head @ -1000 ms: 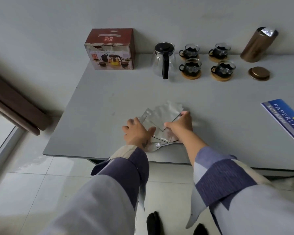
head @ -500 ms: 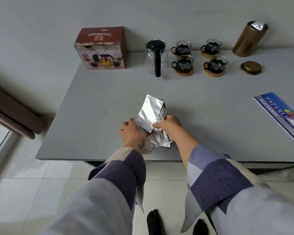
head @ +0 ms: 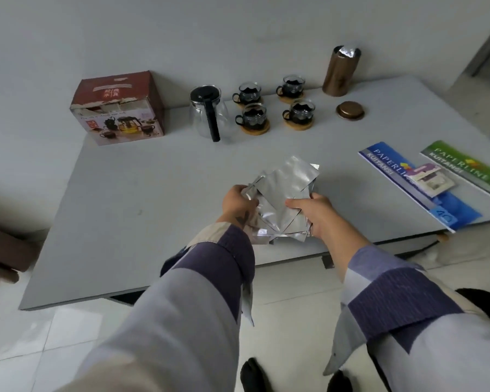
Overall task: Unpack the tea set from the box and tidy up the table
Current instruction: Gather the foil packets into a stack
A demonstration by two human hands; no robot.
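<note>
A: The tea set has been laid out at the back of the worktop (head: 130, 210): the glass teapot (head: 208, 114) just beside four cups on coasters (head: 275, 107), with the box (head: 118, 107) set to their left. What has been changed in the last second?

B: The foil pouches (head: 283, 199), pressed flat on the worktop a second ago, have been gathered and lifted. They are gripped by the left hand (head: 238, 203) at one edge and by the right hand (head: 313, 215) at the other, fingers curled round the stack.

A: And for the task?

B: Unpacking is judged done; tidying is under way. The open canister (head: 340, 72), its lid (head: 350, 110) laid apart, is likely meant for the pouches.
</note>
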